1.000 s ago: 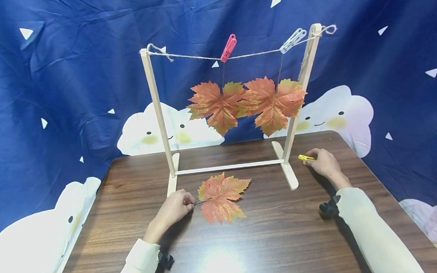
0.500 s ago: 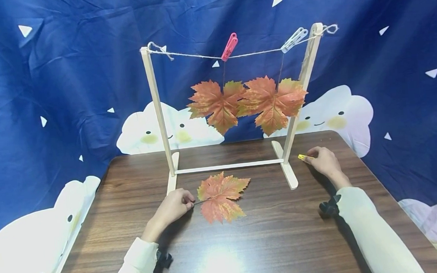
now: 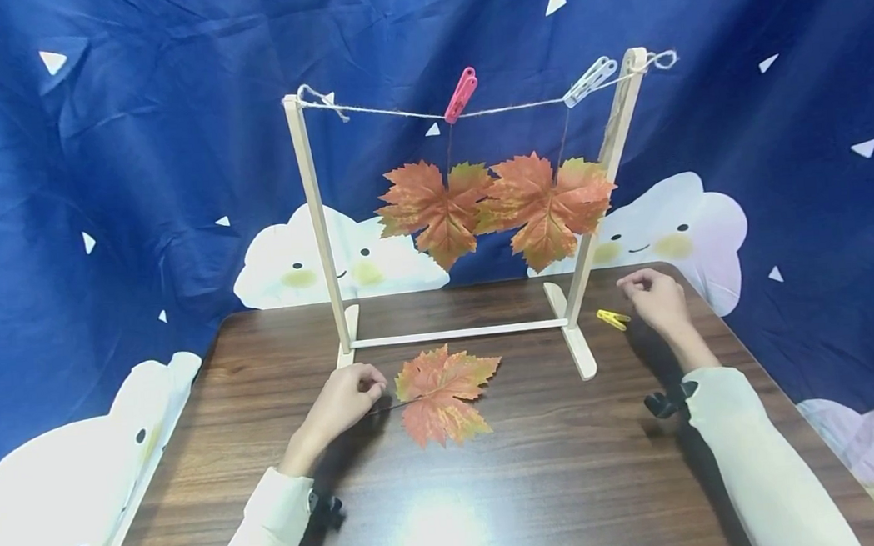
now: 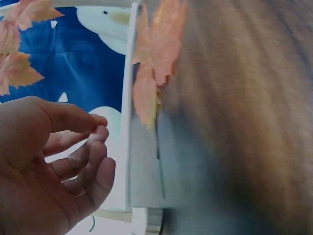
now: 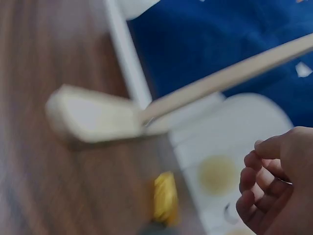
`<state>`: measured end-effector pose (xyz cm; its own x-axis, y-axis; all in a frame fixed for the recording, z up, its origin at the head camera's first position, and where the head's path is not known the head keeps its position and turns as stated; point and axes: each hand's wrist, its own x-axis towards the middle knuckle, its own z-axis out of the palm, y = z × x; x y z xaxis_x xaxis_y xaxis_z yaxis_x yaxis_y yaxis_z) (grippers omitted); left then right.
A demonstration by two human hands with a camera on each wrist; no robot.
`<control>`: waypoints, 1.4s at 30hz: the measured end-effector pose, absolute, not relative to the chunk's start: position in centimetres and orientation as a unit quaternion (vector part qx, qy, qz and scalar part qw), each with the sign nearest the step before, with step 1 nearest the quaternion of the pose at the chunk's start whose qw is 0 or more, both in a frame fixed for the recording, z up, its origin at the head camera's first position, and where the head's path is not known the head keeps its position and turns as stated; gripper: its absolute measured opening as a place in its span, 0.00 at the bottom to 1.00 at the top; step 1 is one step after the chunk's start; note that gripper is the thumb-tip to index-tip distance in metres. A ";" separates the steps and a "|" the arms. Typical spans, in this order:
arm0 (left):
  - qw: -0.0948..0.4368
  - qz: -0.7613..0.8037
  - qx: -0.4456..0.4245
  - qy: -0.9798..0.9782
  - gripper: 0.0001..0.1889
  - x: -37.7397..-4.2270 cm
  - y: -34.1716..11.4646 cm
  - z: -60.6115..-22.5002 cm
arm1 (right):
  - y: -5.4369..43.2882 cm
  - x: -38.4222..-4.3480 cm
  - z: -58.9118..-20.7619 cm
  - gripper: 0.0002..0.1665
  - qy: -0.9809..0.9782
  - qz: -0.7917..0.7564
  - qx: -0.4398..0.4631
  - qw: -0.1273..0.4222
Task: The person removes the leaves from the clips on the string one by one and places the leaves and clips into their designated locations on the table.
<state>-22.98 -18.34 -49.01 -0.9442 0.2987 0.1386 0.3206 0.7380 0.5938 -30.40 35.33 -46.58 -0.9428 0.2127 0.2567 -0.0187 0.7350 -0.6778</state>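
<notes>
An orange-red maple leaf lies on the table in front of the wooden rack, its thin dark stem toward the left. My left hand hovers by that stem, fingers loosely curled; in the left wrist view the hand is apart from the leaf and holds nothing. A yellow clothespin lies on the table right of the rack's right foot. Just behind and right of it is my right hand, raised, fingers loosely curled around nothing. The right wrist view shows the clothespin blurred, away from the hand.
A wooden rack stands toward the back with a string across its top. A pink clothespin and a white clothespin hold two hanging maple leaves, one left and one right. Behind hangs a blue cloth.
My right hand has let go of the yellow clothespin and lifted up and away to the right. My left hand has released the leaf stem and moved slightly left and up.
</notes>
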 end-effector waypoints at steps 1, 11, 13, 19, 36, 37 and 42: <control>0.019 -0.327 -0.169 -0.930 0.03 -23.0 -18.3 -48.9 | 35.1 -30.4 -46.0 0.18 -0.908 0.386 -0.051 0.155; 0.032 -0.411 -0.176 -0.894 0.05 -23.8 -17.1 -46.2 | 32.1 -29.4 -39.3 0.13 -0.830 0.537 -0.009 0.148; 0.039 -0.422 -0.178 -0.888 0.04 -24.0 -16.7 -45.4 | 31.7 -28.9 -38.1 0.11 -0.817 0.554 -0.011 0.159; 0.073 -0.432 -0.193 -0.878 0.04 -24.5 -15.3 -42.7 | 30.3 -27.4 -34.9 0.10 -0.803 0.562 0.002 0.198; 0.150 -0.467 -0.207 -0.847 0.02 -25.6 -12.9 -34.5 | 24.5 -24.7 -28.6 0.05 -0.753 0.615 0.120 0.200; 0.154 -0.470 -0.209 -0.844 0.02 -25.7 -12.7 -34.0 | 24.1 -24.7 -28.2 0.05 -0.754 0.612 0.125 0.202; 0.172 -0.484 -0.225 -0.828 0.04 -26.1 -11.5 -32.2 | 21.9 -24.8 -26.2 0.07 -0.755 0.603 0.159 0.204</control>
